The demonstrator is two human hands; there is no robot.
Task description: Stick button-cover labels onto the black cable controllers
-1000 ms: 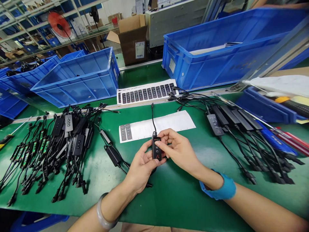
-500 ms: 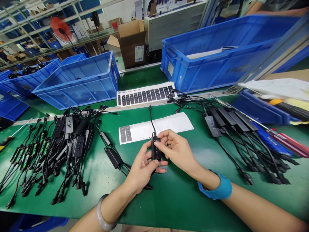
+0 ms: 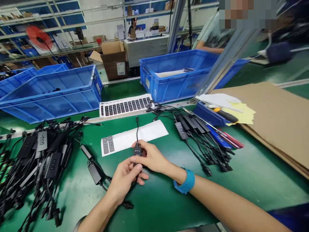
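A small black inline cable controller (image 3: 137, 150) is held between my two hands, its cable running out at the top and below. My left hand (image 3: 126, 175) grips its lower end, thumb on the front. My right hand (image 3: 151, 156) closes round its upper part, thumb pressed across the face and hiding most of it. Just beyond lies a white sticker sheet (image 3: 142, 132) with two grey button labels (image 3: 107, 144) at its left end. Beside my left hand rests another cabled black box (image 3: 94, 172).
Tangled controllers (image 3: 51, 164) are heaped at left; a row of finished-looking ones (image 3: 193, 124) lies at right. Behind stand a label sheet stack (image 3: 125, 107), a left blue crate (image 3: 53, 96) and a right blue crate (image 3: 169, 83). Screwdrivers (image 3: 229, 138) and cardboard (image 3: 277, 119) are farther right. A person sits opposite.
The view has swung right, so things appear farther left. My right thumb has moved down the controller's face, covering the lower buttons that showed before.
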